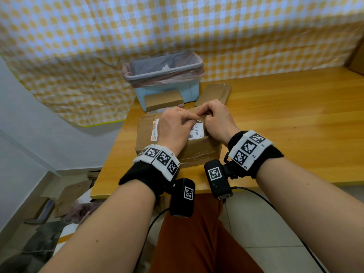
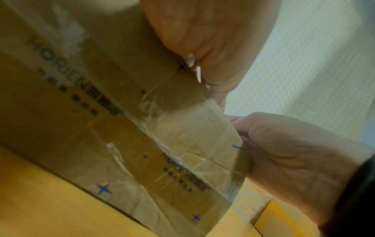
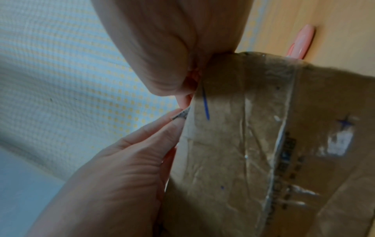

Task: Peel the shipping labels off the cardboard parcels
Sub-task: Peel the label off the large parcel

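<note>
Right now both hands meet on top of the big box (image 1: 178, 142), which sits near the front left corner of the wooden table (image 1: 285, 119). The white label (image 1: 195, 131) is stuck to the top face of that box, partly hidden under the hands, with some printed digits and a barcode showing. The left hand (image 1: 173, 127) lies flat over the label, its fingers stretched toward the far edge of the box, where the forefinger and thumb pinch a lifted corner of the label. The right hand (image 1: 215, 119) is curled at the same spot, fingertips bunched down on the far right part of the label; whether it actually grips the paper cannot be told.

An orange-and-white strip (image 1: 155, 129) runs along the left part of the box's top. Behind the box lie two smaller parcels: a flat one (image 1: 163, 100) just behind its left half, and a longer one (image 1: 214, 94) behind its right half, set at an angle. Further behind the box stands a blue bin (image 1: 167, 89) lined with a pink plastic bag (image 1: 189, 72). Behind that hangs a yellow checked cloth (image 1: 177, 26).
</note>
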